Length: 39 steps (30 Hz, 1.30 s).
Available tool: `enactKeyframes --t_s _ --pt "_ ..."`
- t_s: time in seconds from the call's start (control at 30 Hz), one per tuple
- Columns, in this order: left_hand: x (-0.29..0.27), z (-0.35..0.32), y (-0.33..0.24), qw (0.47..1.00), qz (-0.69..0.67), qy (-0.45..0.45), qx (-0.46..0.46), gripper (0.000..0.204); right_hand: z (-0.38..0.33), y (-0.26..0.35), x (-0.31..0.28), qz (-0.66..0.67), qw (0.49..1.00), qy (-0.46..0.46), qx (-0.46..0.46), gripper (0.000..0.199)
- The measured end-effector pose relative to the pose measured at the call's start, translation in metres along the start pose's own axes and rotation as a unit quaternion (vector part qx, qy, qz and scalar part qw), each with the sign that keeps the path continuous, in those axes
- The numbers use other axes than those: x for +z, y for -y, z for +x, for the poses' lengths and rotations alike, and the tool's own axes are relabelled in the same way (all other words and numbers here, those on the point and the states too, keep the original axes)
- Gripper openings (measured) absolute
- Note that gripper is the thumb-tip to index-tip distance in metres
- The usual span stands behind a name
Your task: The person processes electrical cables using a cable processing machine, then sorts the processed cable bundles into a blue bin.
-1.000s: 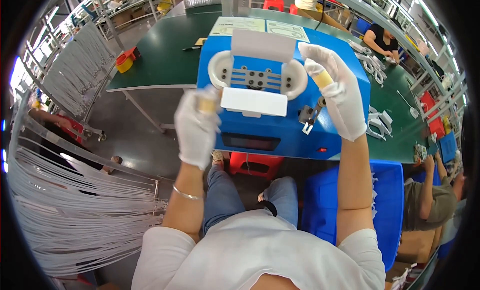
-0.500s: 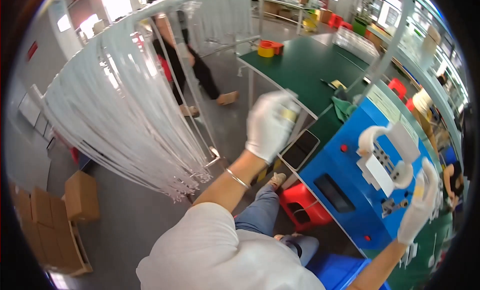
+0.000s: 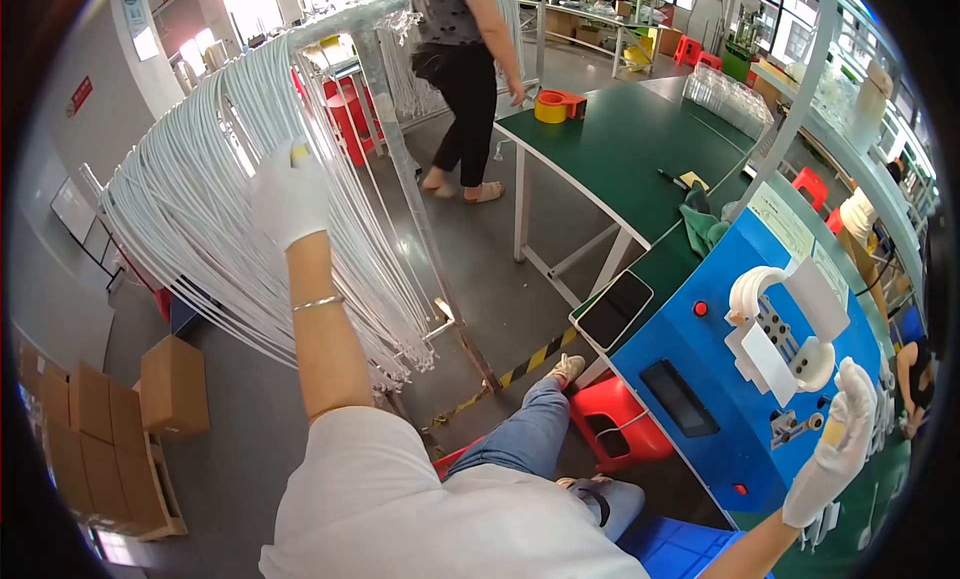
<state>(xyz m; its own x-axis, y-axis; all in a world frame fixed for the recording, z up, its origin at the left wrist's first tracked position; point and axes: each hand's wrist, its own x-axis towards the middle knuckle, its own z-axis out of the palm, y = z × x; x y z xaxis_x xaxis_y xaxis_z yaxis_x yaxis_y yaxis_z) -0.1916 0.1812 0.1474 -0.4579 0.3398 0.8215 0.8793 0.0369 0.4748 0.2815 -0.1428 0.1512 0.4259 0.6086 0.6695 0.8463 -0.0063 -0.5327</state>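
Left grip [image 3: 289,194] — among many white cables [image 3: 200,219]

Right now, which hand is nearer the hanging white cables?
Left. The left hand is up against the white cables on the rack; the right hand is far off, beside the blue machine.

Just one view here, a fisheye sitting on the person's head, looking down and turned toward their left. It's close in: their own white shirt fills the bottom edge and both arms come up from it. The left hand [image 3: 290,194] reaches out to the rack of white cables [image 3: 200,229], the right hand [image 3: 835,454] sits low at the right rim by the blue machine [image 3: 720,349]. Straight desk [image 3: 600,149] edges bow near the rim.
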Motion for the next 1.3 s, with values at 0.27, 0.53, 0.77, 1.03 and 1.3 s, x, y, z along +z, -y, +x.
enactKeyframes --t_s 0.27,0.53,0.77,1.03,1.3 --pt "-0.075 -0.032 -0.034 0.762 -0.503 0.402 -0.071 0.019 -0.004 0.049 0.021 0.065 0.996 0.005 -0.058 0.038" --pt "-0.089 -0.341 -0.164 0.046 -0.488 0.856 -0.163 0.038 0.014 0.14 0.112 0.431 0.786 0.419 0.146 0.048" --pt "-0.102 -0.378 -0.139 0.078 -0.431 0.898 -0.038 0.04 -0.021 0.15 0.151 0.394 0.789 0.467 0.069 0.064" --pt "-0.143 -0.488 -0.194 0.116 -0.35 0.917 0.154 0.043 -0.043 0.133 0.191 0.249 0.914 0.307 -0.091 0.061" --pt "-0.133 -0.506 -0.183 0.172 -0.286 0.873 0.357 0.047 -0.055 0.116 0.183 0.418 0.609 0.583 0.337 0.03"
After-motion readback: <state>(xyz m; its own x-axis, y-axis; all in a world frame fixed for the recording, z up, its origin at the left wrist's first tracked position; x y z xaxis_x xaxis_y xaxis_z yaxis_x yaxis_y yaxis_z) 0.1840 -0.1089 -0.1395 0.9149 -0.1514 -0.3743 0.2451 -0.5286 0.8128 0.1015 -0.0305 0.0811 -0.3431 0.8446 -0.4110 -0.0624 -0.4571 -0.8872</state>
